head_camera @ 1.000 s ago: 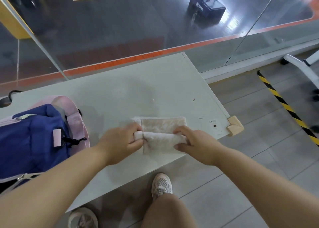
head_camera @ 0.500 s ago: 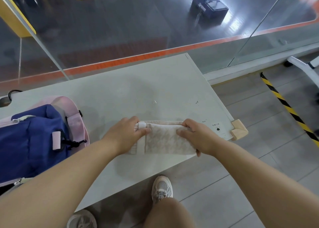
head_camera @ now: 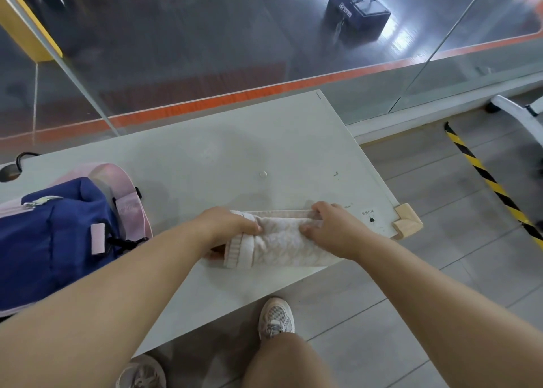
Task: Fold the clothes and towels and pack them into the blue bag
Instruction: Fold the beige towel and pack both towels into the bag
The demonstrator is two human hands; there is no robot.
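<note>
Some fingers [head_camera: 321, 209] beneath towel [head_camera: 279, 246] fold

pale pink folded towel [head_camera: 279, 242] at the table's near edge, blue bag [head_camera: 55, 234] well left

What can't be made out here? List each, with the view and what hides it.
All head view:
- Blue fabric bag with pink trim: contents hidden by its own fabric; left side cut off by frame edge.
- Pale pink patterned towel: fold layers hidden under the left hand and right hand.
- Small white label on the white table: print too small to read.
</note>
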